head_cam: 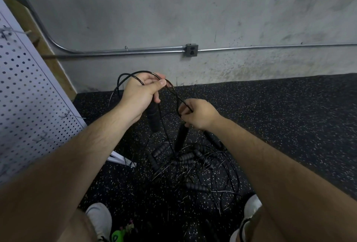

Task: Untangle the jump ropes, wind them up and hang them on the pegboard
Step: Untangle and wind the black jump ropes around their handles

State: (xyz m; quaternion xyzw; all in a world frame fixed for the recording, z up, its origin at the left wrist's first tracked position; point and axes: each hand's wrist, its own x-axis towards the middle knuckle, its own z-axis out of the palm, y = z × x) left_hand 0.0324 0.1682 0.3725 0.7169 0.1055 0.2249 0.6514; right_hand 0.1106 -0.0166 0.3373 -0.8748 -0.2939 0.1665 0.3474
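My left hand (140, 93) grips a black jump rope handle (153, 119) that hangs below the fist, with loops of thin black cord (133, 74) arching over its knuckles. My right hand (197, 113) pinches the same cord a little lower and to the right, and another black handle (181, 135) dangles beneath it. A tangled pile of black ropes and ribbed handles (185, 164) lies on the speckled floor below both hands. The white pegboard (25, 95) with metal hooks (66, 115) stands at the left.
A grey concrete wall (193, 10) with a metal conduit and outlet box (191, 50) runs behind. Black speckled rubber flooring (289, 116) spreads to the right. My two white shoes (100, 220) frame the pile. A green object (119, 234) lies near the left shoe.
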